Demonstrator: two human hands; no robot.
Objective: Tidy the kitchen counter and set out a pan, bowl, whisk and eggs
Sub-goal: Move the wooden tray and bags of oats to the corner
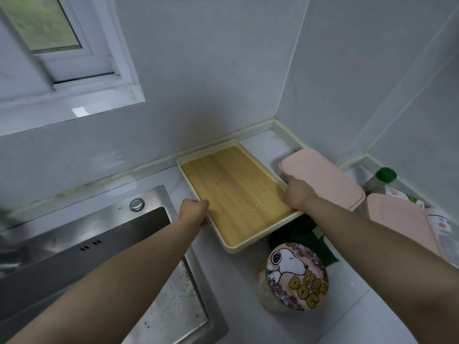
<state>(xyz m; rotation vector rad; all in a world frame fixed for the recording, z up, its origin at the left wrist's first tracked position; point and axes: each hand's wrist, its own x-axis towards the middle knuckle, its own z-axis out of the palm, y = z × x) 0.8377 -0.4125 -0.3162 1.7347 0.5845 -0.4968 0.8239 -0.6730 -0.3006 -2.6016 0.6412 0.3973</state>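
Cream-rimmed tray [236, 192], wooden floor, right of sink [99, 227], near back wall. Left hand [193, 209] grips rim on sink side; right hand [296, 192] grips rim opposite. Pink boxes [323, 177] farther right of sink.

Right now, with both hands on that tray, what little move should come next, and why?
Probably lift the tray straight up and level. The left hand and right hand grip its long rims, its near corner overlaps a dark green thing, and the pink-lidded box sits right beside the right hand, so sliding could snag.
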